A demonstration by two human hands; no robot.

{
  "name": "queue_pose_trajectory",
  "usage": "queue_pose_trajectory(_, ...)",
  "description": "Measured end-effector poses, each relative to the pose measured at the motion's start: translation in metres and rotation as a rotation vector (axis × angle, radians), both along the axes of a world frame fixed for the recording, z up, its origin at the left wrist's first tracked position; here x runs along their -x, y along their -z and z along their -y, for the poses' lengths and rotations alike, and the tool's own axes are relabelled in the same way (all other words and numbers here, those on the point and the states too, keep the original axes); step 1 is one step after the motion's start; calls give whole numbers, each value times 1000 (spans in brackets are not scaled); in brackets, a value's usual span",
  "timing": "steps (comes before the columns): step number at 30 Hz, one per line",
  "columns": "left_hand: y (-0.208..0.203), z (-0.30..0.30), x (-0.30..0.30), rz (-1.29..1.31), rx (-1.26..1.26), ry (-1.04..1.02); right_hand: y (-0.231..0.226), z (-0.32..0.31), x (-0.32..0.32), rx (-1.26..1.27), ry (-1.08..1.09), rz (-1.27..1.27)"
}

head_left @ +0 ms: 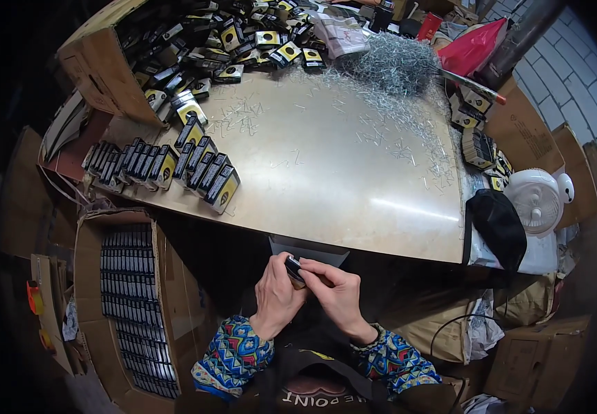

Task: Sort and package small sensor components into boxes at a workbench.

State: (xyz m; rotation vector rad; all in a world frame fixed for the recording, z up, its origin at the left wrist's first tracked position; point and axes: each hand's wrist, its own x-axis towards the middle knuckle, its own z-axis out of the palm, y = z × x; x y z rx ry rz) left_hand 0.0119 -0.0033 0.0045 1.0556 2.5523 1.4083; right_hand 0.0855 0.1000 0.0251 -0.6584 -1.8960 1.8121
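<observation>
In front of my body, just off the table's near edge, my left hand [275, 293] is closed around a small dark box [293, 266]. My right hand [337, 291] pinches at the box's upper end with thumb and fingers. Much of the box is hidden by my fingers, so whether its end flap stands open I cannot tell. On the table's left side, similar small black and yellow boxes [222, 190] stand upright in rows. A heap of thin silvery metal pins [393, 63] lies at the back right, with loose pins scattered across the tabletop [312, 165].
Many black and yellow boxes [267, 38] are piled at the back beside a tipped cardboard carton [98, 76]. Below left, an open carton [166, 276] holds packed rows of boxes. At right are a white fan [536, 200], a black cloth item [495, 224] and a red plastic bag [473, 48].
</observation>
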Motion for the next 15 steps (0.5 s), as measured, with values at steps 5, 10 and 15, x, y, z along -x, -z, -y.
queue_pose_trajectory(5, 7, 1, 4, 76, -40, -32, -1, 5, 4, -585, -15, -118)
queue_pose_trajectory(10, -9, -8, 6, 148, -25, -26, 7, -13, 9, -844, -90, -319)
queue_pose_trajectory(15, -25, -17, 29, -162, 31, 67, -20, -76, 18, -1046, 296, -281)
